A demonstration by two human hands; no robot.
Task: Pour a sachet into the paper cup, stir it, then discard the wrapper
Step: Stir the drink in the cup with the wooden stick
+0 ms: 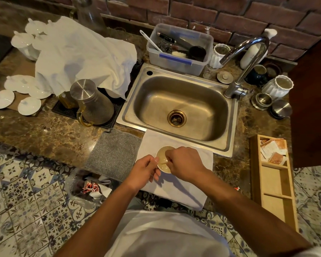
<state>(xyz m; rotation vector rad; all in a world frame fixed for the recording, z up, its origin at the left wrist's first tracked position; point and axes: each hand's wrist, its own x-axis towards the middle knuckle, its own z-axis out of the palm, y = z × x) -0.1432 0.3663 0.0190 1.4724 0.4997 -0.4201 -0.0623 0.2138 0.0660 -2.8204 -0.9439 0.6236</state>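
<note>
A paper cup (162,158) with pale liquid stands on a white cloth (182,186) at the counter's front edge, just before the sink. My left hand (145,171) grips the cup's left side. My right hand (185,165) is closed above the cup's right rim, pinching a thin stirrer (165,161) that dips into the liquid. The stirrer's lower end is blurred. More sachets (272,150) lie in the top compartment of a wooden organiser (272,184) on the right. I see no wrapper in either hand.
A steel sink (180,106) with a tap (246,60) lies behind the cup. A grey mat (115,153) sits left of the cloth. A plastic bag with discarded wrappers (90,186) hangs below the counter edge. A metal jug (93,102) and white dishes stand left.
</note>
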